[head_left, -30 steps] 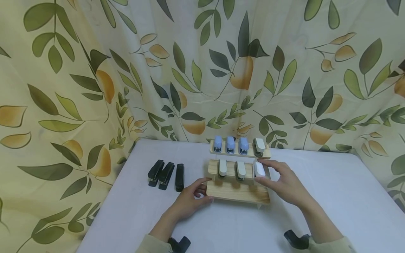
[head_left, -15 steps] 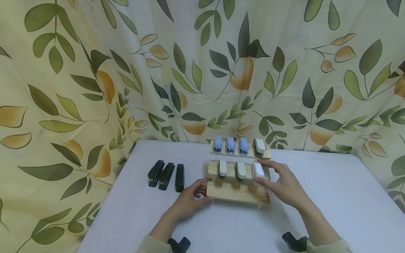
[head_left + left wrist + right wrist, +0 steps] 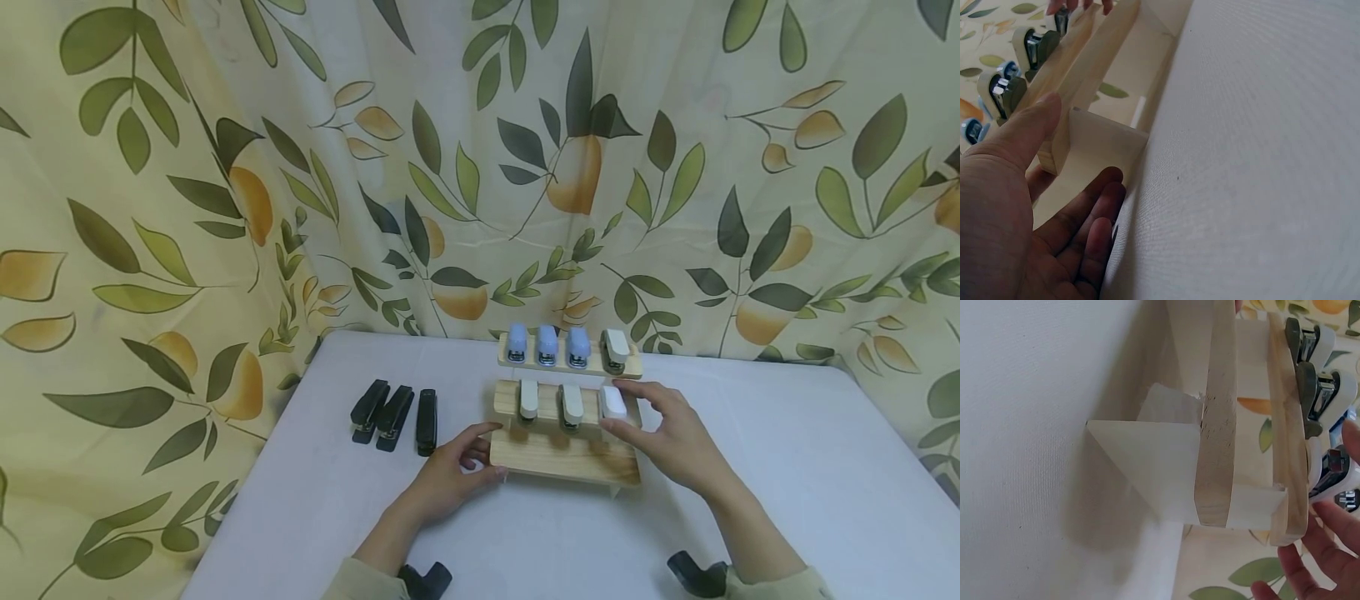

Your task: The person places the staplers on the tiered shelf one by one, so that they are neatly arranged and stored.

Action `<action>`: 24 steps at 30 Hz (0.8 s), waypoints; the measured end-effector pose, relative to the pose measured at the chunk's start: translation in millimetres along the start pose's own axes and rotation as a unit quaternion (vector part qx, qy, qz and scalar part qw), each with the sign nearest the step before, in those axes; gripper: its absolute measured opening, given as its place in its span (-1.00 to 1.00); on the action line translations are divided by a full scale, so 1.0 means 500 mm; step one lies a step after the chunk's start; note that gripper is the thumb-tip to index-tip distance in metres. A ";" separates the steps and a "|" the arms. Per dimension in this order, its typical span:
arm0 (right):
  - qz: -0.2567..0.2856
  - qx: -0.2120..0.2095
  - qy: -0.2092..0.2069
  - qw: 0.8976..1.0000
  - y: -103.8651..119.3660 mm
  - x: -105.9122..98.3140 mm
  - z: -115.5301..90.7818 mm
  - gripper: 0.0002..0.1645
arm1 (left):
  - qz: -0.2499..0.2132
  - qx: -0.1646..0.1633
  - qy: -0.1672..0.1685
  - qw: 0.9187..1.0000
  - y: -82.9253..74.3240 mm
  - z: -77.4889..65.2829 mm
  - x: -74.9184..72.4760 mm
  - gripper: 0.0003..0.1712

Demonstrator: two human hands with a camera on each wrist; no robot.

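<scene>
A stepped wooden rack point(image 3: 562, 456) stands on the table on white supports. My left hand point(image 3: 446, 479) grips the left end of its lower plank, thumb point(image 3: 1032, 131) on the front and index finger partly hidden behind; the other fingers curl loosely below. On the upper step sit two pale stapler bodies point(image 3: 528, 400) and, at the right end, a white stapler point(image 3: 612, 403). My right hand point(image 3: 678, 433) pinches that white stapler between thumb and index finger. In the right wrist view, its other fingers lie by the end of the upper plank point(image 3: 1289, 512).
Behind the rack, a wooden board point(image 3: 592, 367) holds three blue staplers point(image 3: 547, 344) and a pale stapler point(image 3: 616, 347). Several black staplers point(image 3: 393, 417) lie to the left on the white table point(image 3: 750, 450). A leaf-patterned curtain point(image 3: 480, 167) hangs behind.
The white stapler has shifted very slightly left and straightened on the upper step, with my right hand following. My left hand has stayed in place.
</scene>
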State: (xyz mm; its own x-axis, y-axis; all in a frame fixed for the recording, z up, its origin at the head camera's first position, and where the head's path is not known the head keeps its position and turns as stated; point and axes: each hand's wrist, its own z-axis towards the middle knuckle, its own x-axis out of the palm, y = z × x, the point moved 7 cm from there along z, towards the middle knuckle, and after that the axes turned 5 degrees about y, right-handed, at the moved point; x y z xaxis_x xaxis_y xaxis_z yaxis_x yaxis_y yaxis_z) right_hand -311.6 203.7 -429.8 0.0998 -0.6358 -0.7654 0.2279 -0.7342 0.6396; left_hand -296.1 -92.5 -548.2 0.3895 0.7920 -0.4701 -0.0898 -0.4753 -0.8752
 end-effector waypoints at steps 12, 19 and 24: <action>0.023 -0.005 -0.005 1.000 -0.006 0.001 -0.002 -0.14 | 0.000 -0.006 -0.001 1.000 0.000 0.000 0.002 -0.29; 0.043 -0.003 -0.014 0.999 -0.010 0.001 -0.010 -0.11 | -0.001 -0.013 0.000 1.000 0.003 0.001 0.003 -0.29; 0.061 -0.003 -0.026 0.998 -0.017 -0.002 -0.016 -0.11 | -0.002 -0.016 0.000 1.000 0.003 0.001 0.002 -0.29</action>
State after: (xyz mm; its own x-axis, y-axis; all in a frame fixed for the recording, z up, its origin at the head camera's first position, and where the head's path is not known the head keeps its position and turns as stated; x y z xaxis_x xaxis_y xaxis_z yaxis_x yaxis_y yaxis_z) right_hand -305.8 212.3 -435.0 0.0779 -0.7323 -0.6765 0.2229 -0.6486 0.7278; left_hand -296.1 -92.2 -550.3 0.3892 0.7943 -0.4665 -0.0590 -0.4839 -0.8731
